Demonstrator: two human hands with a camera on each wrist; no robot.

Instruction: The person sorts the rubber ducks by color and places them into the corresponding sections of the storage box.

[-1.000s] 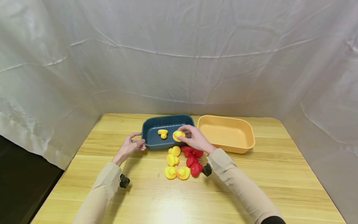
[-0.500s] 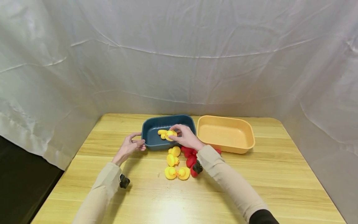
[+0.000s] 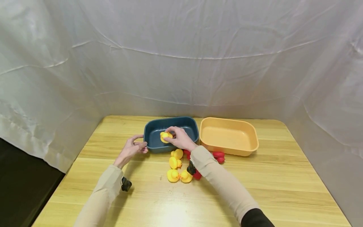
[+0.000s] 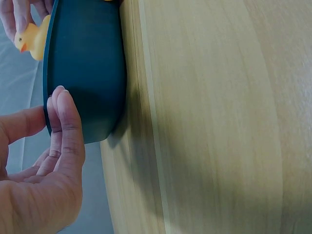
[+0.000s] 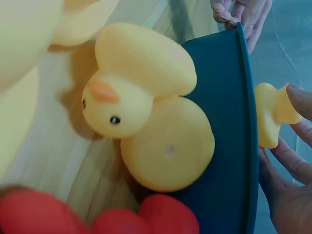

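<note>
In the head view, my right hand holds a yellow rubber duck by thumb and fingers over the dark blue bin. The right wrist view shows that held duck beyond the bin's rim. At the bin's left end my left hand pinches the rim; in the left wrist view its fingers lie against the outer wall. The duck that lay in the bin is mostly or wholly hidden behind the held one. Several yellow ducks sit on the table before the bin.
To the right of the blue bin stands a yellow-orange bin. Several red toys lie in front of the bins, partly hidden by my right forearm. A light curtain hangs behind the wooden table.
My right hand has moved left with the held duck, from over the bin's right part to over the duck lying in it. My left hand has stayed on the rim.
</note>
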